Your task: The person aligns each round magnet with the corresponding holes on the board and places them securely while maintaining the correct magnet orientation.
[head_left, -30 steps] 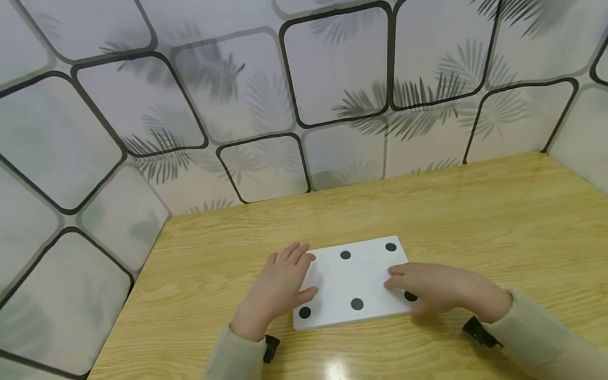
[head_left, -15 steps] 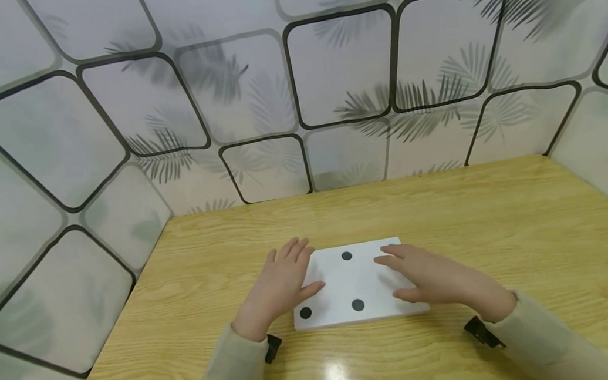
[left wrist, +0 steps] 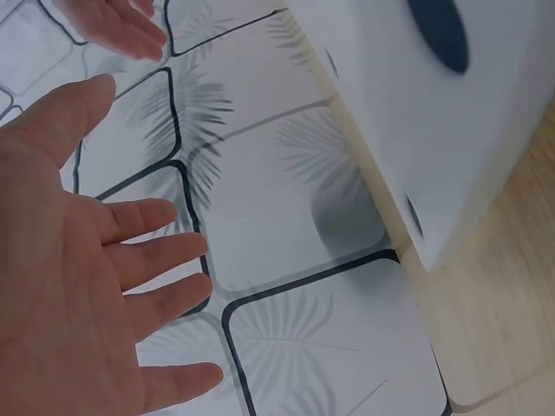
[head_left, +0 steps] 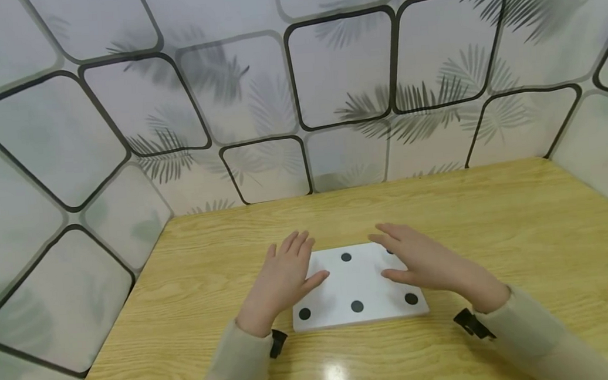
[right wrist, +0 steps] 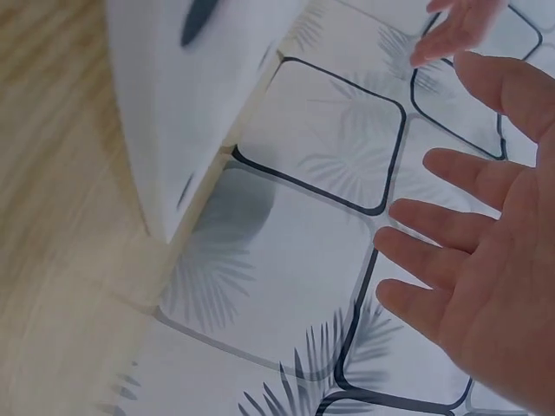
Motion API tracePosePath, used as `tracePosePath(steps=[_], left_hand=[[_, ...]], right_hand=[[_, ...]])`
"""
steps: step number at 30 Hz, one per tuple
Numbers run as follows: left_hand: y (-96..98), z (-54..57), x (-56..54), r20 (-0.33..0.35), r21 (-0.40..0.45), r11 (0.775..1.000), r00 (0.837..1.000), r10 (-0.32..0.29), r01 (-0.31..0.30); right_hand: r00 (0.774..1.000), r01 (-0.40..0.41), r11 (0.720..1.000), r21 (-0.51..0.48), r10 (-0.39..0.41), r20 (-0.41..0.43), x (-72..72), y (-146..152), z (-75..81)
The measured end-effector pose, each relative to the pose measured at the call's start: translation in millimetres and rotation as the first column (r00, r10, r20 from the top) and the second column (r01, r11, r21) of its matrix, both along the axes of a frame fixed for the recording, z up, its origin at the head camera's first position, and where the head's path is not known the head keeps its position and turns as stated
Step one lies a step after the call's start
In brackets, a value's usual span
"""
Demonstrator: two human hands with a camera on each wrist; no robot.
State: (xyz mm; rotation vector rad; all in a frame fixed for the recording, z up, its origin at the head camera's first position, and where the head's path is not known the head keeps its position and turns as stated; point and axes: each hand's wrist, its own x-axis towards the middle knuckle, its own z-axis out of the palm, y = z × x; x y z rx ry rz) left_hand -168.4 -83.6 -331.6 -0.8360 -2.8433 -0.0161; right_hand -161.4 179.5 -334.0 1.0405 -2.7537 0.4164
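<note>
A white rectangular board point(head_left: 358, 286) with several black dots lies flat on the wooden table. My left hand point(head_left: 281, 280) is over its left end, with fingers extended and thumb spread. Over the right end I hold my right hand point(head_left: 427, 258), its fingers pointing inward and partly covering a far dot. Both wrist views show nothing gripped: the left palm point(left wrist: 78, 277) and the right palm point(right wrist: 499, 251) are bare, apart from the board. The board's white surface point(left wrist: 390, 104) stands to the side of the left fingers in that view.
The wooden table point(head_left: 222, 237) reaches back to a wall point(head_left: 338, 70) covered in a frame-and-leaf pattern. Side walls rise at left and right. A small black device point(head_left: 277, 343) sits under the left sleeve cuff, another black device point(head_left: 473, 324) under the right.
My right hand has come up from the board's right edge and shifted away from me, its fingers opening out and uncovering the near right dot. My left hand has risen slightly.
</note>
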Motion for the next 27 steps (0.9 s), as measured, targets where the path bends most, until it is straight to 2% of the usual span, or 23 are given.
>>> tracePosePath(steps=[7, 12, 21, 27], left_hand=[[3.8, 5.5, -0.5, -0.018, 0.008, 1.0, 1.0, 0.009, -0.009], [5.0, 8.5, -1.0, -0.004, 0.009, 0.999, 0.999, 0.037, -0.037], [2.5, 3.3, -3.8, -0.019, 0.008, 0.997, 0.997, 0.075, -0.075], [6.6, 0.4, -5.0, 0.065, -0.019, 0.996, 0.993, 0.094, -0.093]], right_hand=[[0.999, 0.019, 0.999, -0.041, -0.021, -0.029, -8.1, -8, 8.9], [0.999, 0.022, 0.998, -0.057, -0.025, -0.047, -13.7, -12, 15.3], [0.996, 0.037, 0.997, -0.062, -0.042, -0.078, -15.4, -16, 14.1], [0.994, 0.103, 0.995, -0.007, -0.103, -0.038, -15.1, -14, 9.2]])
